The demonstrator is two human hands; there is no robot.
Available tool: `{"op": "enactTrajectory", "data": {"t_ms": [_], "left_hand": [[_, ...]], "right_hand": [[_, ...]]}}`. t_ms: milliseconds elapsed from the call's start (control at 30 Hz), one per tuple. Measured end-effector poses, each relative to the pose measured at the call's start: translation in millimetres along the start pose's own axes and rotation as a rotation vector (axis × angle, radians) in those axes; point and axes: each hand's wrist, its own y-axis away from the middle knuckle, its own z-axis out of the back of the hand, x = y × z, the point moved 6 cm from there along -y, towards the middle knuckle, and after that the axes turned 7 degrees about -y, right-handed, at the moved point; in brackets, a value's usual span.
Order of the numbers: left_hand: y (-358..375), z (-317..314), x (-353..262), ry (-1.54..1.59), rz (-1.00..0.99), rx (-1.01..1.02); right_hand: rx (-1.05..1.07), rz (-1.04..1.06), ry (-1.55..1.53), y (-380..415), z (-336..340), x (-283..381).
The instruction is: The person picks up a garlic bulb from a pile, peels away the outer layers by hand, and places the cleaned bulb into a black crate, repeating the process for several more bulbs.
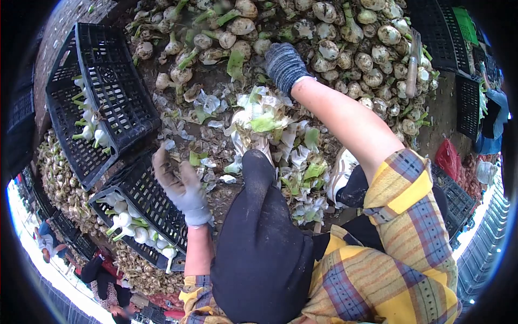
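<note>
My left hand (181,186), in a grey glove with soiled tan fingers, is beside a black plastic crate (156,202), its fingers apart and nothing in them. My right hand (286,67), in a dark striped knit glove, reaches to the near edge of a pile of dirt-covered garlic bulbs (326,49). Its fingers point down and are mostly hidden behind the back of the hand, next to one garlic bulb (262,46). Peeled white garlic bulbs (127,220) with short green stems lie in the crate near my left hand.
A second black crate (116,97) at upper left holds more white bulbs. Loose skins and leaves (259,116) cover the ground around my shoe. A wooden-handled knife (411,78) lies on the pile's right side. A red bag (448,159) and other people are farther off.
</note>
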Motion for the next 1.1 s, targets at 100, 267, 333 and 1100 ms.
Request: {"op": "enactTrajectory", "data": {"t_ms": [100,267,333,1100], "left_hand": [[-2,-22,-4,0.076,0.023,0.061],[-8,-71,-8,0.247,0.132,0.163],[-9,-92,-4,0.303,0.153,0.276],[-5,-140,-7,0.434,0.182,0.281]], "right_hand": [[-0.001,-0.079,-0.059,1,-2,-3],[-0.118,-0.095,-0.291,34,36,-28],[-0.250,-0.332,-0.716,52,40,-56],[-0.193,-0.123,-1.273,110,35,43]]}}
